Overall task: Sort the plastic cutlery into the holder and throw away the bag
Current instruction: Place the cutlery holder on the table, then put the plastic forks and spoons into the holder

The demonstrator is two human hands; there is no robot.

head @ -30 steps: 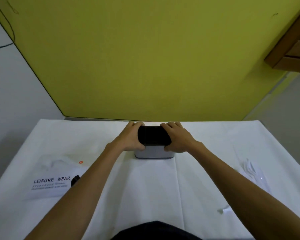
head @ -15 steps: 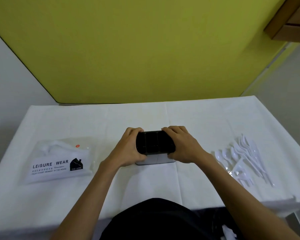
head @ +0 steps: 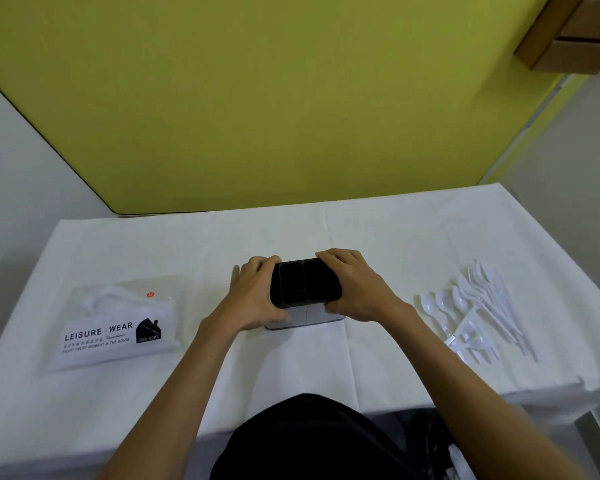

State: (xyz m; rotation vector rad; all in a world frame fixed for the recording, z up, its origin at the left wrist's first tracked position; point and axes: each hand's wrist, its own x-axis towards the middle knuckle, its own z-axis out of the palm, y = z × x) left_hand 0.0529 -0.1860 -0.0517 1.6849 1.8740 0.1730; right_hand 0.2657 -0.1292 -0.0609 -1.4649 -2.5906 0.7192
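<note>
Showing glossy: white plastic cutlery [head: 478,306], clear plastic bag [head: 115,323]. Showing matt: black holder [head: 305,282], creased white bench cloth [head: 326,368].

A broad, flat yellow-green wall [head: 274,98] stood behind the rectangular table draped in a creased white cloth [head: 361,230]. To the left, a plain white wall [head: 21,161] met the yellow one along a dark slanting seam. At the upper right, a brown boxy shelf unit [head: 575,32] jutted into view above a pale grey wall [head: 575,150]. The light was soft and even, with faint shadows on the cloth.
</note>
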